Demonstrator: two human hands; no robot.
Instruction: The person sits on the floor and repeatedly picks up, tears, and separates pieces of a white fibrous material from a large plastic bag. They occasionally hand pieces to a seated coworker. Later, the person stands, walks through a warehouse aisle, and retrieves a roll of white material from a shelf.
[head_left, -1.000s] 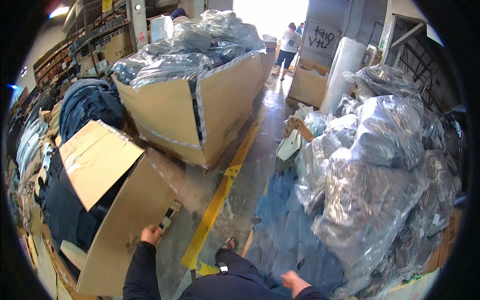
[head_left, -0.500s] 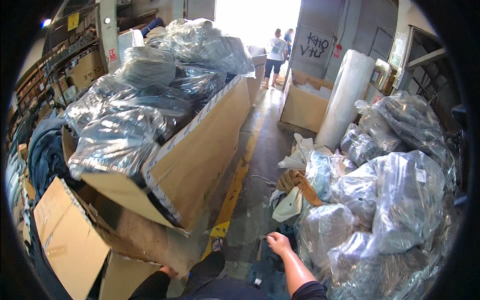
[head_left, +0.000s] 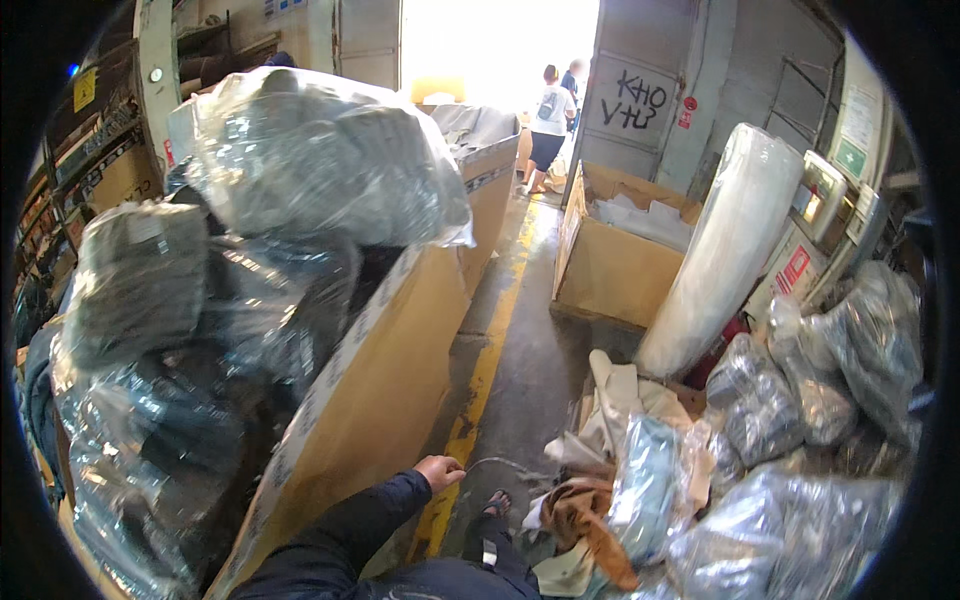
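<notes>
My left hand (head_left: 440, 474), at the end of a dark sleeve, hangs over the yellow floor line beside the long cardboard box (head_left: 385, 370). Its fingers are loosely bent, with nothing visible in them. Past the fingertips, a thin pale cord (head_left: 505, 463) runs along the floor toward a cloth heap. That heap includes brown cloth (head_left: 590, 520) and cream cloth (head_left: 635, 392). My right hand is out of sight. Large plastic-wrapped bundles (head_left: 320, 155) fill the box on my left and rise above its rim.
Clear plastic bags (head_left: 790, 530) are piled along the right. A tall plastic-wrapped roll (head_left: 725, 250) leans near an open carton (head_left: 615, 270). The yellow line (head_left: 495, 345) follows the aisle toward a bright doorway, where a person (head_left: 549, 130) stands with another beyond.
I have moved forward along the aisle, and the box and cloth heap are nearer. My left hand now reaches ahead beside the box. My right hand has left the view.
</notes>
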